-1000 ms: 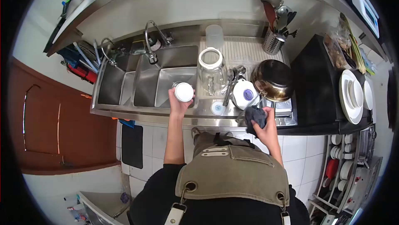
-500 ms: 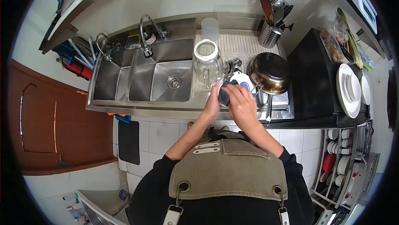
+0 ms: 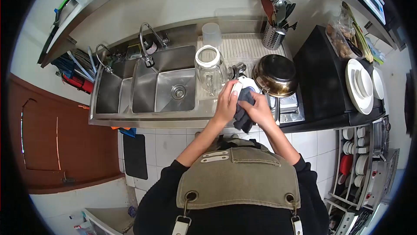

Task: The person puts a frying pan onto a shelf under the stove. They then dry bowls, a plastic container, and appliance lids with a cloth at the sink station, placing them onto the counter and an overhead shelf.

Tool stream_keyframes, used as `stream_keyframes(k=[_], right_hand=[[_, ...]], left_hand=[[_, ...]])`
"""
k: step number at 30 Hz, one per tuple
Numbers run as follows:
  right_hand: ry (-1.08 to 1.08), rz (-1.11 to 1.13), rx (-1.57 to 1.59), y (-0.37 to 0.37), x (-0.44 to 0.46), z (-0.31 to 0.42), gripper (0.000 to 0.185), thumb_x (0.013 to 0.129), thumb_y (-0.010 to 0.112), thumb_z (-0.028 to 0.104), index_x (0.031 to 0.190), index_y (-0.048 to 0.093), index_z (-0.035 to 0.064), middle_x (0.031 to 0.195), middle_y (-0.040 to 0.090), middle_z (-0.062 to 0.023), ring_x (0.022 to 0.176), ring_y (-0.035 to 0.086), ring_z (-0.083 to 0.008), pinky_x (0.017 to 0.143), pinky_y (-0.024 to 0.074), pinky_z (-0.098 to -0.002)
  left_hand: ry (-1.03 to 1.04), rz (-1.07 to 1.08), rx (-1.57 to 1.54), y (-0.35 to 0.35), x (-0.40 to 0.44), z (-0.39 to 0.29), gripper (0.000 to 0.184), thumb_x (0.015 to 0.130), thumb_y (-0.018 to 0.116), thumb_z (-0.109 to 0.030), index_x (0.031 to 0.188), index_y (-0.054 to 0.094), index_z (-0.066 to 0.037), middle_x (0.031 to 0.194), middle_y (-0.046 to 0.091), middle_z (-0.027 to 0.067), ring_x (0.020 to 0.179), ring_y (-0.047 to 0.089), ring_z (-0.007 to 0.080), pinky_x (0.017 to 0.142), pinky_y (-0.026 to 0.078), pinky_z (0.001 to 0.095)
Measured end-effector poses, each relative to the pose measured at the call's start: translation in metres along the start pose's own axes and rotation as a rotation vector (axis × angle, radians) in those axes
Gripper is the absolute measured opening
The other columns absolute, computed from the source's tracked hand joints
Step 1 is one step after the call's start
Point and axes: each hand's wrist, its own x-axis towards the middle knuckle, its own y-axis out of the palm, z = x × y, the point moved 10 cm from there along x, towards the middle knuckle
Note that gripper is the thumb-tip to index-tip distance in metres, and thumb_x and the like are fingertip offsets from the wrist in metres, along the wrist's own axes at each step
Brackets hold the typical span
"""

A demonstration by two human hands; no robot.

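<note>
In front of the counter edge, my right hand (image 3: 259, 110) grips a dark grey cloth (image 3: 244, 114), whose loose end hangs below the fingers. My left hand (image 3: 226, 105) is closed around a small white item (image 3: 237, 87), mostly covered by fingers and cloth, so its kind is unclear. Both hands are close together, with the cloth against the white item. Just beyond them lie a white piece with a blue mark (image 3: 248, 82) and some metal cutlery (image 3: 236, 69). A clear glass jug (image 3: 210, 72) stands to their left, and an upturned dark-bottomed pan (image 3: 276, 74) rests to their right.
A steel double sink (image 3: 173, 76) with two taps occupies the left. A utensil holder (image 3: 273, 36) and a translucent container (image 3: 211, 34) stand at the back. White plates (image 3: 357, 88) sit on the black surface at right. A dish rack (image 3: 354, 165) is lower right.
The cloth has come down from around the held item and now hangs lower from my right hand. My left hand has turned upward, showing the white item. The view has shifted slightly.
</note>
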Motion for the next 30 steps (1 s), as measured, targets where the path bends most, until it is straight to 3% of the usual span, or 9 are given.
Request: stream_keyframes(k=[1,4,6,8,11,14,20,28,30], right_hand=[[0.103,-0.097,0.326,-0.004,0.001,-0.018,0.018,0.082,0.061,0.006,0.097,0.057,-0.0034,0.085,0.062,-0.0042,0.074,0.058,-0.0082,0.065,0.0484,-0.024],[0.319,-0.099,0.757,0.004,-0.004,-0.038,0.024,0.081,0.062,0.003,0.104,0.056,-0.0021,0.089,0.063,-0.0046,0.078,0.059,-0.0094,0.071,0.0484,-0.0241],[0.13,-0.109,0.428,-0.002,-0.003,-0.024,0.019,0.082,0.061,0.004,0.1,0.059,-0.002,0.087,0.063,-0.0034,0.077,0.059,-0.0095,0.071,0.0483,-0.0244],[-0.164,-0.052,-0.143,-0.003,-0.007,0.014,0.024,0.072,0.066,0.002,0.095,0.06,-0.0026,0.086,0.065,-0.0125,0.077,0.062,-0.0205,0.071,0.0476,-0.0321],[-0.431,-0.184,-0.739,0.006,-0.024,0.053,0.023,0.064,0.062,0.0,0.087,0.058,0.0021,0.081,0.059,-0.011,0.081,0.055,-0.0324,0.071,0.0446,-0.0421],[-0.583,-0.211,-1.005,0.014,-0.029,0.051,0.02,0.066,0.059,0.003,0.086,0.057,0.0051,0.089,0.058,-0.008,0.089,0.054,-0.0269,0.071,0.043,-0.0363],[-0.867,-0.28,-0.964,0.018,-0.051,0.056,0.023,0.067,0.057,0.006,0.09,0.058,0.0069,0.101,0.059,-0.0053,0.089,0.053,-0.0225,0.071,0.0412,-0.0346],[-0.839,-0.371,-0.659,0.009,-0.06,0.074,0.04,0.051,0.062,-0.006,0.09,0.058,0.0041,0.093,0.061,-0.0102,0.085,0.056,-0.0292,0.074,0.0469,-0.0388],[-0.602,-0.145,-0.501,0.009,-0.039,0.058,0.039,0.055,0.061,-0.005,0.093,0.057,0.0043,0.092,0.061,-0.0133,0.082,0.057,-0.0307,0.072,0.0474,-0.0363]], left_hand=[[0.05,0.013,-0.014,0.002,-0.004,-0.005,0.033,0.089,0.036,-0.021,0.109,0.048,0.003,0.1,0.055,0.0227,0.093,0.055,0.0364,0.083,0.042,0.0373],[0.043,0.081,-0.076,0.011,-0.012,-0.001,0.035,0.092,0.033,-0.023,0.112,0.046,0.002,0.105,0.052,0.023,0.099,0.053,0.0369,0.088,0.039,0.0379],[-0.003,0.074,-0.097,0.01,-0.006,0.004,0.035,0.093,0.029,-0.022,0.11,0.048,0.002,0.104,0.054,0.0214,0.098,0.054,0.0352,0.088,0.039,0.0368],[-0.098,0.132,-0.092,0.012,0.003,0.011,0.036,0.094,0.027,-0.021,0.104,0.052,0.003,0.1,0.057,0.0175,0.096,0.055,0.03,0.087,0.04,0.0326],[-0.293,0.148,-0.236,0.016,0.004,0.038,0.041,0.094,0.028,-0.026,0.108,0.054,0.003,0.102,0.058,0.0093,0.096,0.054,0.017,0.089,0.039,0.0283],[-0.522,0.202,-0.406,0.022,-0.005,0.058,0.041,0.096,0.031,-0.029,0.109,0.055,0.001,0.101,0.059,0.007,0.095,0.054,0.0141,0.086,0.041,0.027],[-0.703,0.42,-0.443,0.021,-0.016,0.046,0.042,0.096,0.033,-0.034,0.106,0.056,0.0,0.097,0.06,0.0053,0.086,0.054,0.0119,0.077,0.042,0.0265],[-0.877,0.363,-0.682,0.037,-0.027,0.024,0.045,0.093,0.037,-0.044,0.111,0.054,-0.006,0.102,0.06,0.0052,0.087,0.059,0.0127,0.074,0.048,0.0267],[-0.86,0.384,-0.83,0.039,-0.023,0.032,0.046,0.092,0.038,-0.046,0.109,0.055,-0.007,0.096,0.063,0.0064,0.084,0.06,0.0137,0.074,0.049,0.0279]])
